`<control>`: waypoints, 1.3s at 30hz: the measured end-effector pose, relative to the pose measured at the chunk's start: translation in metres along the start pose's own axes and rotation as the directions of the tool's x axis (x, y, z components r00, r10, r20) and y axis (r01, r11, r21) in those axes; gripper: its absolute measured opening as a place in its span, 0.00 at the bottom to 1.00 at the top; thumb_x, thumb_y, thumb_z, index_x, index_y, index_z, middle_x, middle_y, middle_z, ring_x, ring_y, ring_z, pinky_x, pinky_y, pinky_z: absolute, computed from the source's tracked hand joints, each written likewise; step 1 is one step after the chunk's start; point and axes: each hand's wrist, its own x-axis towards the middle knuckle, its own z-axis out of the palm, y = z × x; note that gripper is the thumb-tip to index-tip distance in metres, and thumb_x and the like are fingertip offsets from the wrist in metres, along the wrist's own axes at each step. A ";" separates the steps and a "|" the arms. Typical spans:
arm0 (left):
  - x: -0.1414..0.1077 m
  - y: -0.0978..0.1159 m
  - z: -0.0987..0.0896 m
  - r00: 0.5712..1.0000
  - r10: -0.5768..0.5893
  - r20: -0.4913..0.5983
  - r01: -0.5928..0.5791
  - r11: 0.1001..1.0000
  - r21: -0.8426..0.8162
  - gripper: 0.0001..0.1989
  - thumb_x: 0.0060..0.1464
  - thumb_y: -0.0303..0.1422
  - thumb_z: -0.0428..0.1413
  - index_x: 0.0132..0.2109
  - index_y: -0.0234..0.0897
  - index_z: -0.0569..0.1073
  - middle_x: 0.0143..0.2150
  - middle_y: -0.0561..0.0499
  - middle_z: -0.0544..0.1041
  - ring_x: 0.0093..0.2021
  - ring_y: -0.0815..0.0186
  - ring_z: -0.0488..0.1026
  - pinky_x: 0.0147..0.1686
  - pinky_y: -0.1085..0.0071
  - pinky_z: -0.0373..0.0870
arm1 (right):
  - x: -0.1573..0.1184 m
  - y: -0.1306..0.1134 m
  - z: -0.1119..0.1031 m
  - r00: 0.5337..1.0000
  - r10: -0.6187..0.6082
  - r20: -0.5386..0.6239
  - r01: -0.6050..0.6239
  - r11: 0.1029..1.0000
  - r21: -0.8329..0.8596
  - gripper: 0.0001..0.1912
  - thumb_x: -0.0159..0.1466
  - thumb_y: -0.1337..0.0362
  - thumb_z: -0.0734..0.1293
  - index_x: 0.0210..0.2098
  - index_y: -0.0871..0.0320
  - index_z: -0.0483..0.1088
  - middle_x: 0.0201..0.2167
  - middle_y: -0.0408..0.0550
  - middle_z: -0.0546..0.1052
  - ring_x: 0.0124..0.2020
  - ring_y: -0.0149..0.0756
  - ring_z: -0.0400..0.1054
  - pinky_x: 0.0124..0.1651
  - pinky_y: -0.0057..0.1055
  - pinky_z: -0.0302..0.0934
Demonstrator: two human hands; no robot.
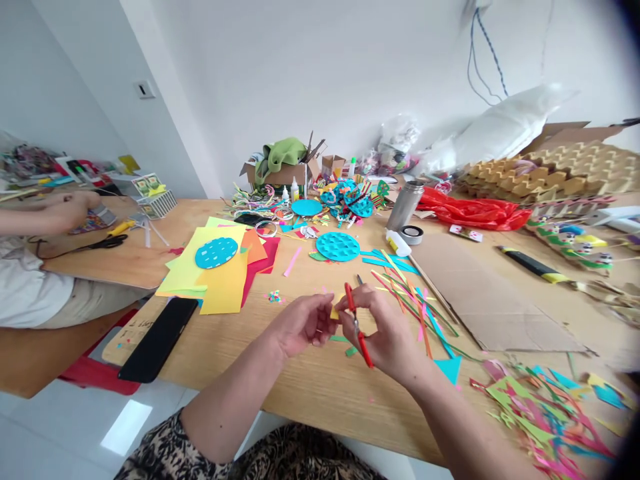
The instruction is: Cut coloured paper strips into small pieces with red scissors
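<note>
Close together over the table's front, my two hands meet at a small piece of yellow paper (335, 312). My left hand (306, 325) is closed, its thumb and fingertips pinching the left side of the paper. Red-handled scissors (356, 325) hang across my right hand (387, 331), whose fingers are wrapped round them while the thumb and fingertip touch the paper too. Part of the scissors is hidden by the fingers. Just below lie small green paper scraps (351, 351). Beyond the hands sits a blue disc with raised bumps (337, 247).
Coloured paper sheets (225, 283) hold a spotted blue disc (216, 253); a black phone (159, 340) lies at the left edge. Paper strips (425, 310), cardboard (495, 300) and a cutter knife (533, 265) are at right. A steel flask (406, 207) stands behind. Another person's hand (75, 207) works at far left.
</note>
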 end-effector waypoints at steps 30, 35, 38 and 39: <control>0.044 -0.041 0.043 0.954 0.297 -0.042 -0.300 0.948 -0.104 0.13 0.40 0.33 0.64 0.30 0.31 0.69 0.28 0.47 0.79 0.28 0.61 0.77 0.32 0.67 0.73 | -0.072 -0.018 0.001 0.428 0.902 0.053 -0.852 0.383 0.357 0.23 0.51 0.45 0.69 0.22 0.56 0.58 0.14 0.41 0.71 0.14 0.29 0.63 0.16 0.24 0.55; 0.044 -0.042 0.041 0.964 0.264 -0.019 -0.264 0.956 -0.132 0.12 0.41 0.32 0.63 0.30 0.31 0.69 0.28 0.44 0.80 0.27 0.61 0.78 0.30 0.68 0.73 | -0.072 -0.018 0.002 0.421 0.904 0.071 -0.879 0.387 0.279 0.23 0.53 0.45 0.68 0.22 0.56 0.58 0.13 0.40 0.69 0.13 0.27 0.62 0.15 0.22 0.54; 0.043 -0.041 0.040 0.971 0.240 -0.014 -0.240 0.961 -0.134 0.12 0.40 0.32 0.63 0.29 0.31 0.69 0.28 0.44 0.80 0.27 0.60 0.78 0.29 0.69 0.74 | -0.073 -0.018 0.003 0.415 0.907 0.072 -0.881 0.381 0.279 0.23 0.53 0.45 0.68 0.22 0.56 0.57 0.13 0.40 0.69 0.12 0.27 0.62 0.15 0.21 0.53; 0.043 -0.041 0.039 0.972 0.235 -0.013 -0.234 0.963 -0.134 0.12 0.40 0.32 0.63 0.29 0.30 0.69 0.28 0.44 0.80 0.27 0.60 0.78 0.29 0.69 0.74 | -0.073 -0.017 0.003 0.410 0.909 0.075 -0.883 0.375 0.281 0.23 0.53 0.45 0.68 0.22 0.56 0.57 0.13 0.40 0.69 0.12 0.27 0.62 0.15 0.21 0.53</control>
